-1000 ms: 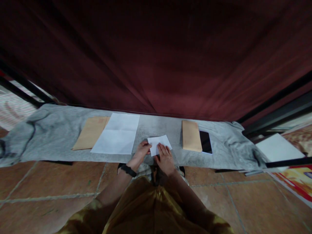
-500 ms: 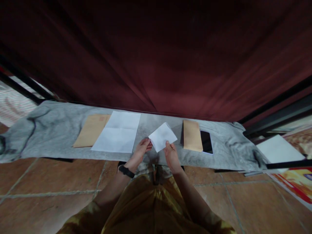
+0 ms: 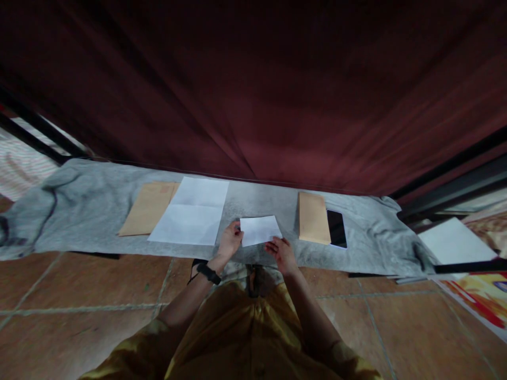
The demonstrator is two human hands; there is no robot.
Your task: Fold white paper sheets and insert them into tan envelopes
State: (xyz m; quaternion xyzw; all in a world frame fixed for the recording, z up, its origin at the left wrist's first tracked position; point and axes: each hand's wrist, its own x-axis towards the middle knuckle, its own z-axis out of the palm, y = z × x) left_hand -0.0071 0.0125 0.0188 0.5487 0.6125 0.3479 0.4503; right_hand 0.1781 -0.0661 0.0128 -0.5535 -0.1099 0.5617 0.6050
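Note:
A small folded white paper (image 3: 260, 230) lies on the grey cloth (image 3: 79, 211) just in front of me. My left hand (image 3: 229, 240), with a black watch on its wrist, pinches the paper's left edge. My right hand (image 3: 282, 251) holds its lower right corner with curled fingers. To the left lies a larger unfolded white sheet (image 3: 192, 216) overlapping a brown envelope (image 3: 146, 208). To the right rests a second brown envelope (image 3: 312, 217) beside a dark phone (image 3: 337, 228).
A dark red curtain (image 3: 253, 95) hangs behind the cloth. Terracotta floor tiles (image 3: 79, 306) run under my knees. A white board (image 3: 453, 241) and colourful printed sheet (image 3: 479, 295) sit at the right, with black bars (image 3: 455, 179) above them.
The folded paper was pressed flat, then lifted and turned in both hands, and now sits level near the cloth again. My right hand shifted from on top of it to its corner.

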